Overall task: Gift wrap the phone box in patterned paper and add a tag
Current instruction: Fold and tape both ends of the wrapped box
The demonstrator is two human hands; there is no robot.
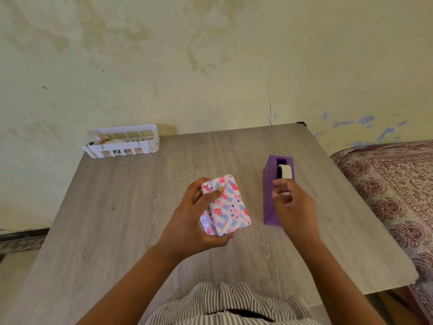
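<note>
wrapped box (226, 205): white paper, pink and red hearts, blue-lilac stripes crossing in a check, small dark blue hearts scattered; folded flap at its near left corner shows white with tiny dots
tape dispenser (271, 198): solid purple, darker in the slot; tape roll (285, 171) off-white on a black core
basket (121, 141): white plastic, slotted walls, tan and dark bits inside, can't tell what
table (117, 219): grey-brown woodgrain, pale streaks
wall (210, 55): cream-yellow, blotchy stains, blue flecks low right
cloth (398, 181) at right: maroon floral print on pale ground
shirt (229, 303): grey and white thin stripes
</note>
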